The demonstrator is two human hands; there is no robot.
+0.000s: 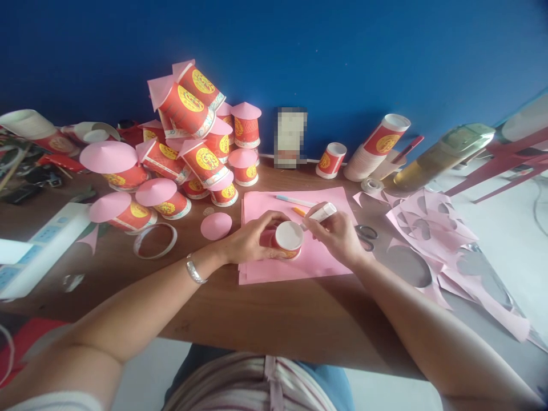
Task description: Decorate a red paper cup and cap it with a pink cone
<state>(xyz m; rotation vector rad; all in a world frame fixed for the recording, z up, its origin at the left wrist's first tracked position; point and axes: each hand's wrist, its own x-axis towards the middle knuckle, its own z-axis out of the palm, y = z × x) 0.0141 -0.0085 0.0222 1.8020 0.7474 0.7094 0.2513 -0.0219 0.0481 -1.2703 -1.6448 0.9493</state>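
My left hand (250, 237) is wrapped round a red paper cup (286, 240) lying on its side, its white bottom facing me, over a stack of pink paper sheets (299, 262). My right hand (338, 234) grips a white glue stick (322, 213), its tip close to the cup's rim. A silver bracelet (194, 269) sits on my left wrist. A pink paper cone (216, 226) lies on the wooden table (265, 319) just left of the sheets.
A pile of red cups with pink cone tops (188, 154) fills the back left. Tape rolls (154, 240), scissors (366, 235), pens (295, 201), a cup stack (377, 147), pink paper offcuts (432, 234), a power strip (38, 245) and a bottle (445, 151) surround the sheets.
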